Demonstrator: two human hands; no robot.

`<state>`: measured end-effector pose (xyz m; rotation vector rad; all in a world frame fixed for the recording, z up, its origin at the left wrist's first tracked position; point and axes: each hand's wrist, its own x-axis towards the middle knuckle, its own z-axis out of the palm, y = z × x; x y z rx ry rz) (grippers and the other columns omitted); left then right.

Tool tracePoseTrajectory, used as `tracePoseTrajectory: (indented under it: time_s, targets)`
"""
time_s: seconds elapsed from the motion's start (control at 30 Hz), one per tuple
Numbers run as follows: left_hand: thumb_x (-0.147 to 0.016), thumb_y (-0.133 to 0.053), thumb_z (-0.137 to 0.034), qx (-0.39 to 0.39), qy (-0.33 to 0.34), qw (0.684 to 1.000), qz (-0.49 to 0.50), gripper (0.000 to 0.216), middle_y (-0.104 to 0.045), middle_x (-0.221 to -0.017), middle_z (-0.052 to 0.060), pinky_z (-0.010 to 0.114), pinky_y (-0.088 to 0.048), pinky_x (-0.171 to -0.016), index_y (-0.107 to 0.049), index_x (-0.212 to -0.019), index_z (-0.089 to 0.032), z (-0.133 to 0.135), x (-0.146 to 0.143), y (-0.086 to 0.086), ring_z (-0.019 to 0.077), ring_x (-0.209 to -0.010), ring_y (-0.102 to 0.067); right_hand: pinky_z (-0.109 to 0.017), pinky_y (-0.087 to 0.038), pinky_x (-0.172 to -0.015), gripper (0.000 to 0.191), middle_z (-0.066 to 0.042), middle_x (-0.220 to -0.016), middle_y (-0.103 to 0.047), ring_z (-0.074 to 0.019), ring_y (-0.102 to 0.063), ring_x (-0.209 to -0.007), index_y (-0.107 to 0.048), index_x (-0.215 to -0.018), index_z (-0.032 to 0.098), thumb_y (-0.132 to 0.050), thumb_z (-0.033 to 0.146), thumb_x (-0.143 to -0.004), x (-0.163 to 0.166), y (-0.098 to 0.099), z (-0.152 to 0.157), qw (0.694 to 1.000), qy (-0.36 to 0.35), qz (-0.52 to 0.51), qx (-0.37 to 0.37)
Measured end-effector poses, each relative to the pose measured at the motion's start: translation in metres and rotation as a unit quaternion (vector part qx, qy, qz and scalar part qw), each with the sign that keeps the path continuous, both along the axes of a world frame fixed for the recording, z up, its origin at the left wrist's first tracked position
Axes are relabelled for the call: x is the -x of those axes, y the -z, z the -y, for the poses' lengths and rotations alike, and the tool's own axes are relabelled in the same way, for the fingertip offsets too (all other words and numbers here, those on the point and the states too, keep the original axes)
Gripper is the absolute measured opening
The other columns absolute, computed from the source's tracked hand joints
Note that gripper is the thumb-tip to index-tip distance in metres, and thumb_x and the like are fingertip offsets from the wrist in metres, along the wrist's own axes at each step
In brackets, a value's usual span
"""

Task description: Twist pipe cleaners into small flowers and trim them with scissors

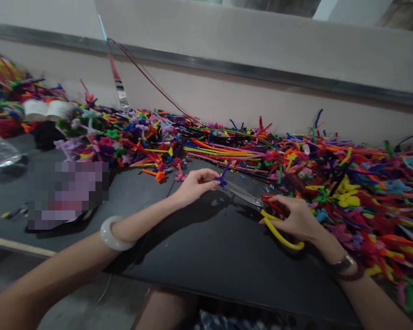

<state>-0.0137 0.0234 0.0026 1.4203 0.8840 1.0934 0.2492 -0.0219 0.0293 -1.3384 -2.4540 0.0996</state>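
Between the fingertips of my left hand point(200, 184) is a small purple pipe-cleaner flower point(222, 178), one stem pointing up. My right hand point(294, 216) grips a pair of scissors point(242, 195) with one red handle loop and one yellow. Their blades point left and reach the flower's lower right side; whether they are parted there is too small to tell. Both hands are above the dark table point(206, 247). Just behind them lie tiny blue scraps point(269, 188) and a pink pipe-cleaner flower point(181, 173).
Colourful pipe cleaners point(223, 153) and finished-looking fuzzy flowers point(347, 195) are heaped along the wall and down the right side. White rolls point(48, 110), a clear plastic bag point(0, 149) and a blurred-out device point(69, 195) are at left. A thin red cable point(147, 78) hangs across the wall.
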Motion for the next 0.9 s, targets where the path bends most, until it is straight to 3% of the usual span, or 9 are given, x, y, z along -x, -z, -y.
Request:
tracePoseTrajectory:
  time_s: [0.33, 0.9]
  targets:
    - [-0.065, -0.059, -0.020, 0.009, 0.004, 1.000, 0.006, 0.015, -0.058, -0.063, -0.001, 0.020, -0.044, -0.060, -0.055, -0.077, -0.012, 0.0008, -0.0009, -0.0018, 0.0065, -0.056, -0.052, -0.019, -0.031, -0.041, 0.040, 0.003, -0.048, -0.046, -0.0075, -0.037, -0.042, -0.055, -0.071, 0.014, -0.059, 0.052, -0.060, -0.0014, 0.0034, -0.0009, 1.000, -0.011, 0.003, -0.021]
    - [-0.066, -0.058, -0.020, 0.018, 0.009, 1.000, 0.010, 0.014, -0.060, -0.067, 0.000, 0.021, -0.044, -0.061, -0.055, -0.077, -0.013, 0.0004, -0.0005, -0.0035, 0.0074, -0.059, -0.055, -0.020, -0.032, -0.042, 0.037, 0.002, -0.047, -0.049, -0.0090, -0.041, -0.041, -0.055, -0.067, 0.016, -0.056, 0.053, -0.063, -0.0027, 0.0002, 0.0002, 0.999, 0.004, 0.030, -0.013]
